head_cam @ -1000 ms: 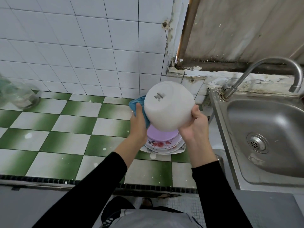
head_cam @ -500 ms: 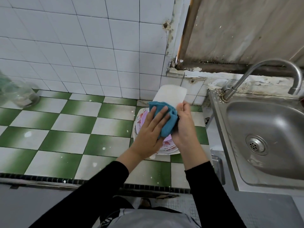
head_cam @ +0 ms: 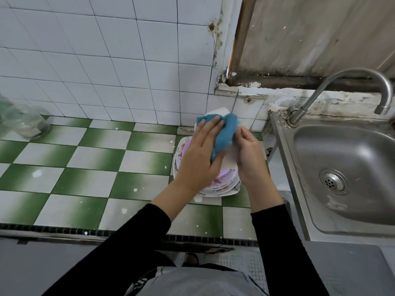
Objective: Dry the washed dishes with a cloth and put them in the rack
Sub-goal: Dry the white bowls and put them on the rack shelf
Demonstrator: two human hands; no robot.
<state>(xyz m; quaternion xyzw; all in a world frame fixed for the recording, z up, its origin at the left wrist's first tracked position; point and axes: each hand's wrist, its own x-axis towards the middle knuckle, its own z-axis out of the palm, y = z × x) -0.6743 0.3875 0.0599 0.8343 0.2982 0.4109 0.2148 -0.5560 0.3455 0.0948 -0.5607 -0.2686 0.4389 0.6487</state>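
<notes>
A white dish (head_cam: 229,160) stands tilted on edge above a stack of plates (head_cam: 215,186), which has a purple plate on top and flowered ones below. My right hand (head_cam: 249,155) grips the white dish by its right edge. My left hand (head_cam: 199,155) presses a blue cloth (head_cam: 224,133) flat against the face of the dish. Most of the dish is hidden behind the cloth and both hands. No rack is in view.
The stack sits on a green-and-white tiled counter (head_cam: 96,163) by the white tiled wall. A steel sink (head_cam: 350,167) with a curved tap (head_cam: 342,90) is on the right. A glass jar (head_cam: 27,122) stands at the far left.
The white dish, first held up with its underside toward me, has been turned edge-on. My left hand has brought the blue cloth from behind the dish onto its face and slid it along.
</notes>
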